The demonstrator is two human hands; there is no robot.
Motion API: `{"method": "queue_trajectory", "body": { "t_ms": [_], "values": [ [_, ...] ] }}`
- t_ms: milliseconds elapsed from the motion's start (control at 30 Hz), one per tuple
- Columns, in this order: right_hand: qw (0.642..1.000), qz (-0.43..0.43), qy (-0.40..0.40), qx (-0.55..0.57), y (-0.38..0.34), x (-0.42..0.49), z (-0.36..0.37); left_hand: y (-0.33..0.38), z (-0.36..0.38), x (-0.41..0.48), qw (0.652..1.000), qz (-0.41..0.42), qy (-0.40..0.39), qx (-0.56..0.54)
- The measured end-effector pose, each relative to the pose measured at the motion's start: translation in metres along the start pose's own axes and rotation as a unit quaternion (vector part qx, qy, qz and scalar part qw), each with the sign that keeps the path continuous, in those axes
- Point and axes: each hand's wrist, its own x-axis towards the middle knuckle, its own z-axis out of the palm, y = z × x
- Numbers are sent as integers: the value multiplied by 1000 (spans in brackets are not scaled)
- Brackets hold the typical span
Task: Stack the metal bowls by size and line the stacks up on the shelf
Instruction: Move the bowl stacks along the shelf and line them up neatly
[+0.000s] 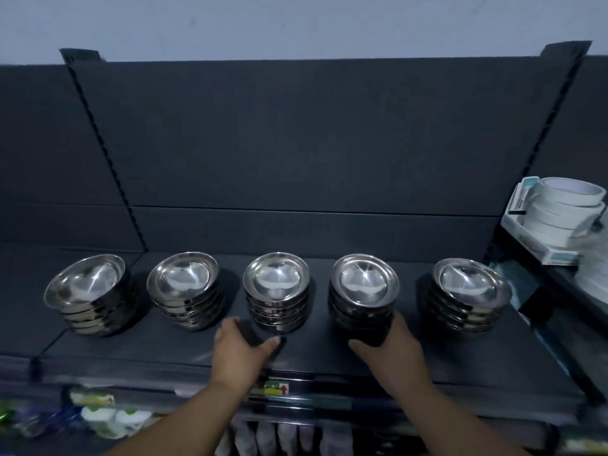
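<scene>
5 stacks of metal bowls sit in a row along the dark shelf (164,350), rims up: stack 1 (87,291), stack 2 (184,284), stack 3 (277,287), stack 4 (363,284), stack 5 (470,291).

Right hand (393,352) grips the base of stack 4. Its fingers (396,324) wrap the right side and the thumb sits at the front.

Left hand (241,348) is cupped at the lower left of stack 3, thumb at the base. Shadow hides the contact, so I cannot tell whether it is holding.

Handling, as a judgement:
- The bowls look like thin rigid steel, polished and slick.
- 1 bowl is probably light, but a nested stack has real weight.
- Stack 4 leans a little, so the upper bowls could slide.
- Best hold is low, around the bottom bowl, sliding the stack rather than lifting by a rim.
- They would likely clatter and dent rather than break.

Around:
- Stack 3 and stack 5 flank stack 4 with gaps, so watch for rims knocking on any sideways shift.
- White round items (569,205) are piled on the neighbouring shelf at right.
- A price label (273,388) is on the front edge.
- Packaged goods (98,413) sit below.
</scene>
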Motion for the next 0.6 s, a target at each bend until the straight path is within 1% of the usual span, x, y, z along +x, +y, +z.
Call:
{"method": "queue_trajectory", "body": {
  "t_ms": [167,267,333,467,600],
  "values": [
    [996,43,69,24,-6,1,21,-4,-7,26,998,39,-44,-37],
    [994,46,97,35,-9,3,23,-6,-2,34,994,43,-71,-78],
    [992,47,104,59,-13,6,23,-6,2,36,992,46,-81,-80],
    [989,43,103,101,-15,11,24,-6,5,38,992,59,-76,-81],
    [987,64,94,116,-8,17,30,-4,4,39,990,74,-79,-89]
  ]
}}
